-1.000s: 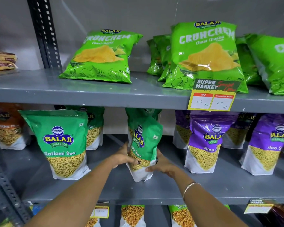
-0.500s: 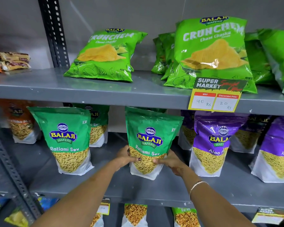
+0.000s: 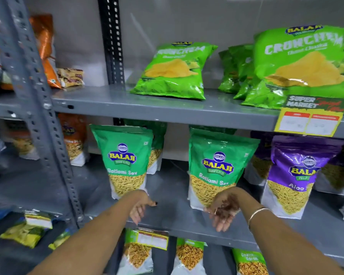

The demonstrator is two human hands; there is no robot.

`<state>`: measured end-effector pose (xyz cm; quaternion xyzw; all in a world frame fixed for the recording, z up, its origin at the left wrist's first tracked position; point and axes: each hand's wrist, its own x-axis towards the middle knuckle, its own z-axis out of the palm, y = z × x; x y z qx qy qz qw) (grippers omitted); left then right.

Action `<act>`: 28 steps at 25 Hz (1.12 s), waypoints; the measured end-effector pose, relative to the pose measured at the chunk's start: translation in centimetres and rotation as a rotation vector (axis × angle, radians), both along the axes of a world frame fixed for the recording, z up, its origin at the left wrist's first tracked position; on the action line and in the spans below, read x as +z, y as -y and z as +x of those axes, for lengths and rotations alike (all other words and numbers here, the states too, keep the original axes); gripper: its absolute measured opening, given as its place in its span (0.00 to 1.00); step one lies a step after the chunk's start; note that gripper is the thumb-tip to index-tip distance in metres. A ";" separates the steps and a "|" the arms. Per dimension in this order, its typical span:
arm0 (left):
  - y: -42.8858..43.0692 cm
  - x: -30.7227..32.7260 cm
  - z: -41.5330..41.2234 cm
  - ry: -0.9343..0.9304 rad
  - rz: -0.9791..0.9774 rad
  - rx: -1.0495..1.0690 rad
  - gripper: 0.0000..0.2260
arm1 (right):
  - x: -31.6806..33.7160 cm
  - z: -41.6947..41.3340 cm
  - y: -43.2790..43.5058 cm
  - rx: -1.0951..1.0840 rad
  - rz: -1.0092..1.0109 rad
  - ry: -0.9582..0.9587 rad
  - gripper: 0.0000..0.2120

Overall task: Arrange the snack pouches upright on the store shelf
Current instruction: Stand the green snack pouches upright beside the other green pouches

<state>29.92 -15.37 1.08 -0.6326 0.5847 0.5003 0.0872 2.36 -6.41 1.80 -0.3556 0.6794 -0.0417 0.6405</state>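
Hanging loose at the front edge of the middle shelf [image 3: 177, 199], both hands are empty: the left hand [image 3: 142, 206] has its fingers drooping down, and the right hand [image 3: 223, 209] is palm-up with fingers spread, holding nothing. Right behind the right hand, a green Ratlami Sev pouch [image 3: 216, 167] stands upright on that shelf, facing out. A second green pouch [image 3: 125, 159] stands just behind the left wrist, and a purple Aloo Sev pouch [image 3: 294, 175] is off to the right. Up top, green Crunchem chip bags [image 3: 175, 70] lean back on the upper shelf [image 3: 147, 108].
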 end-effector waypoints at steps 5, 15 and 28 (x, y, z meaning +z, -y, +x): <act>4.8 0.0 9.3 -0.196 -0.268 0.177 0.25 | -0.1 15.8 4.8 -0.013 -0.415 -0.209 0.13; 9.3 -3.9 12.9 -0.571 -0.512 0.095 0.16 | -2.2 24.7 9.4 -0.586 -0.912 0.097 0.29; 4.3 -3.1 15.4 -0.340 -0.645 -0.026 0.25 | -0.8 27.5 3.1 -0.593 -0.811 -0.099 0.32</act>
